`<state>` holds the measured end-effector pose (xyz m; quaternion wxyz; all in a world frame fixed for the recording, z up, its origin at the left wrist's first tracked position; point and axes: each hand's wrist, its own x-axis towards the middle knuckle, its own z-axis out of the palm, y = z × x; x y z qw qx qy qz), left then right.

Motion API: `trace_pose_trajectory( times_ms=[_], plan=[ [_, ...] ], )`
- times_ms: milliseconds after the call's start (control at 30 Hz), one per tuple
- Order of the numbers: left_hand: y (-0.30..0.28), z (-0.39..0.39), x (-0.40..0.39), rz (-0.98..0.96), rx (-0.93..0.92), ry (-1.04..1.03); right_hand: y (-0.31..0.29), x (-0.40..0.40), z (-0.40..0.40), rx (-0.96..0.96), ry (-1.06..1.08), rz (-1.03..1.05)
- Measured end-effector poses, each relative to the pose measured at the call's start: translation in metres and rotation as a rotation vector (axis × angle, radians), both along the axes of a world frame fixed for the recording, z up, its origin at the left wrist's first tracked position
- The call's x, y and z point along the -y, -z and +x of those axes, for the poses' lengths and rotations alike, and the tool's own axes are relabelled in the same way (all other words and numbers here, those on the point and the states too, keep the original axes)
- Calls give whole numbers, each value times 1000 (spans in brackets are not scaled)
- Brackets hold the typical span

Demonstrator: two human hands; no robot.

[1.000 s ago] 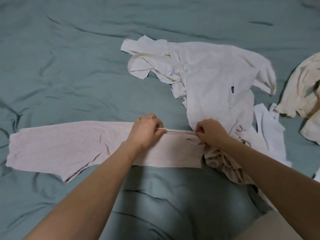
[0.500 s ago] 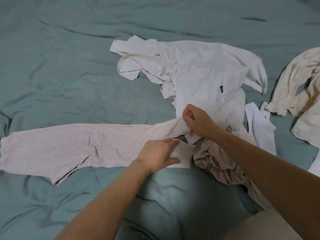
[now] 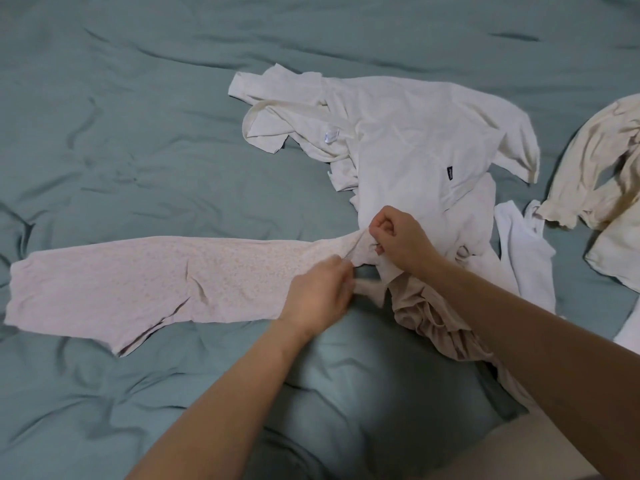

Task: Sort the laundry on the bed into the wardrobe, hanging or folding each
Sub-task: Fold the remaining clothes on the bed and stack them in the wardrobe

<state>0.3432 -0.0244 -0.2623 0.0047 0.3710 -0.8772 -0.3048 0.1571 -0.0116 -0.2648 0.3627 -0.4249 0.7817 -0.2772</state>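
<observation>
Teal bedsheet, rumpled | pink garment flat | white clothes heaped

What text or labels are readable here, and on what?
Dark tag on the white shirt: pale lettering, too small to read.
White care label on the cream garment beside it: no text legible.
Nothing else carries writing.

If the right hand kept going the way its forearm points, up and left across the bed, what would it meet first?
Probably the crumpled white shirt, which lies just beyond the right hand; it already pinches the pale pink speckled garment. Depth is unclear.
</observation>
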Motion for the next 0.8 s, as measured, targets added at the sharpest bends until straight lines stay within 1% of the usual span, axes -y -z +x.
trace_pose_trajectory(
  times_ms=[100, 133, 167, 200, 233, 267, 300, 333, 400, 433, 500, 533, 567, 600, 633, 700, 733, 800],
  plan=[
    [-19, 18, 22, 20, -351, -584, -7, 3, 3, 28, 38, -24],
    [-24, 26, 32, -9, -411, -759, -11, 5, 6, 52, 56, -26],
    [-28, 34, 43, -50, -426, -905, -14, 7, 8, 74, 73, -27],
    [-31, 41, 52, -82, -420, -1003, -17, 9, 10, 92, 88, -28],
    [-29, 48, 60, -104, -405, -1045, -20, 11, 12, 108, 100, -28],
    [-27, 53, 64, -108, -380, -1034, -24, 13, 14, 125, 110, -28],
    [-23, 55, 65, -105, -344, -981, -27, 15, 15, 146, 125, -28],
    [-21, 54, 62, -128, -316, -900, -31, 18, 16, 172, 143, -30],
    [-19, 45, 53, -185, -331, -688, -40, 23, 17, 240, 193, -30],
    [-19, 37, 48, -143, -350, -557, -44, 25, 17, 281, 226, -26],
    [-18, 23, 37, -18, -312, -267, -52, 29, 17, 384, 305, -5],
    [-17, 16, 33, 1, -267, -155, -57, 31, 18, 460, 346, 10],
    [-15, 10, 32, 11, -241, -105, -60, 32, 18, 553, 386, 27],
    [-14, 5, 32, 30, -255, -124, -63, 34, 18, 657, 427, 42],
    [-15, 1, 33, 74, -306, -190, -65, 34, 17, 764, 472, 57],
    [-22, -7, 38, 216, -464, -345, -67, 35, 16, 929, 538, 73],
    [-25, -10, 43, 305, -529, -402, -67, 35, 16, 960, 542, 80],
    [-28, -14, 52, 465, -599, -505, -66, 34, 14, 941, 540, 70]
  ],
)
